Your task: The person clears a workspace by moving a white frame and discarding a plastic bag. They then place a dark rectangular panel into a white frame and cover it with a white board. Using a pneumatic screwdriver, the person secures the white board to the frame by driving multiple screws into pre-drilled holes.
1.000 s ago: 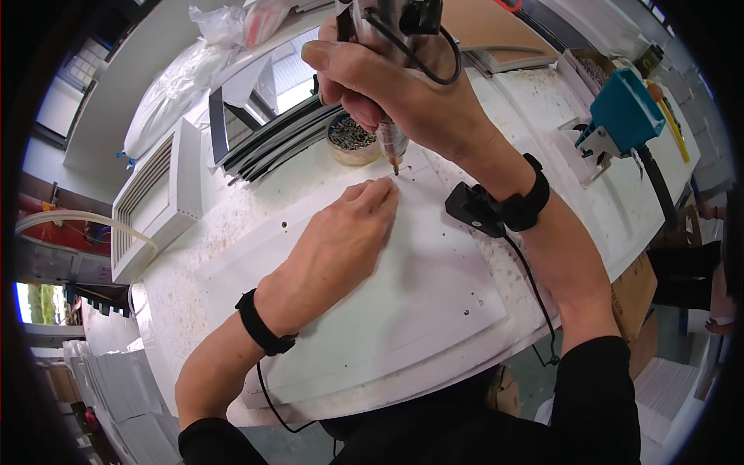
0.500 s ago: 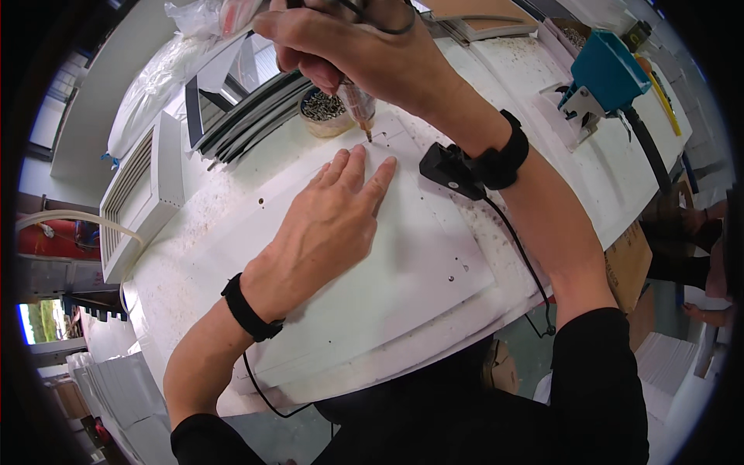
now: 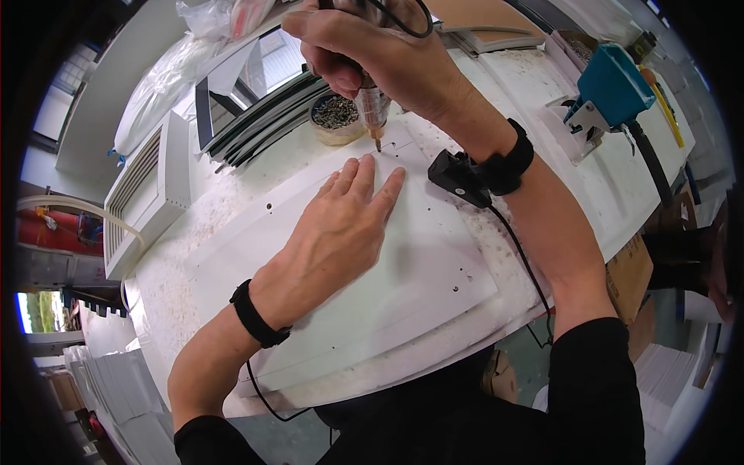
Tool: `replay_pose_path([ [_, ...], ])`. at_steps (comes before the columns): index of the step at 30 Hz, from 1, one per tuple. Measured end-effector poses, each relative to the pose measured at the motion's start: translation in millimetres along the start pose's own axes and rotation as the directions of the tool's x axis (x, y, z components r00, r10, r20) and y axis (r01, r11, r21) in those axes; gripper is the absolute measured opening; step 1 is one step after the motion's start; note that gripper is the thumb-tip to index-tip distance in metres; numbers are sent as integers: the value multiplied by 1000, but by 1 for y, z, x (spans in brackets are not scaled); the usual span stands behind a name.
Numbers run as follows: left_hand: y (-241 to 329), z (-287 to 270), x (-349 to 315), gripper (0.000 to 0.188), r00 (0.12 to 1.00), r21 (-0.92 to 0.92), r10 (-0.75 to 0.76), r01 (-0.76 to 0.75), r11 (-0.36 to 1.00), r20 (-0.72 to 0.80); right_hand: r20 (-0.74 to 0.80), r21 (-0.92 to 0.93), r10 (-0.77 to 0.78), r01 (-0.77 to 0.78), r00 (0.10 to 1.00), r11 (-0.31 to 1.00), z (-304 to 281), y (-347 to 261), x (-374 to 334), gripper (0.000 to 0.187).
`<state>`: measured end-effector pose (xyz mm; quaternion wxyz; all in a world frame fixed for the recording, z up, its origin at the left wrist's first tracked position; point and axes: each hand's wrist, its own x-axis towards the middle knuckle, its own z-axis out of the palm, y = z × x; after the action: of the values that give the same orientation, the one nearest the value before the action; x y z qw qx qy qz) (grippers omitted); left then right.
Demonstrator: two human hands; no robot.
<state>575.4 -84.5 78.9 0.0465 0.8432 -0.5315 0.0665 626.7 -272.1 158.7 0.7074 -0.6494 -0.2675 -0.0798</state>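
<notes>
A thin white panel with small holes and dark marks lies flat on the worktable. My left hand rests palm down on it, fingers stretched toward its far edge. Above that edge, my right hand grips an electric screwdriver with a clear front housing, held upright. Its bit points down at the panel just beyond my left fingertips; whether it touches a screw there I cannot make out. Most of the handle is hidden by my fingers and the picture's top edge. Beside the screwdriver stands a round tub of small screws.
Dark strips and a framed glass pane lie beyond the tub. A white louvred part stands at the left. At the right are a teal hopper-like tool and a box of small parts. Black cables run from both wristbands.
The whole view has shifted slightly, so things appear a little lower and to the right. My left hand stays flat on the panel, and the screwdriver remains upright at nearly the same spot.
</notes>
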Motion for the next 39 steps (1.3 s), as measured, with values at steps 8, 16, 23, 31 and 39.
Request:
replay_pose_path([
  [8,0,-2,-1,58,1000,0,-6,6,1000,-6,102,-71,-4,11,995,997,13,5,-1,23],
  [16,-22,-29,-26,47,976,-353,-201,161,922,-79,-71,-31,-54,52,996,998,25,-49,-13,31],
  [23,-16,-36,-86,20,887,-393,-460,407,825,-46,-154,161,-85,110,984,981,41,-75,-30,33],
  [31,1,-30,-87,11,947,-262,-307,275,925,-92,-120,197,-136,158,983,968,44,-77,-44,35],
  [39,7,-25,-94,15,934,-127,-348,337,933,-77,-5,172,-301,298,953,939,41,-59,-62,24],
])
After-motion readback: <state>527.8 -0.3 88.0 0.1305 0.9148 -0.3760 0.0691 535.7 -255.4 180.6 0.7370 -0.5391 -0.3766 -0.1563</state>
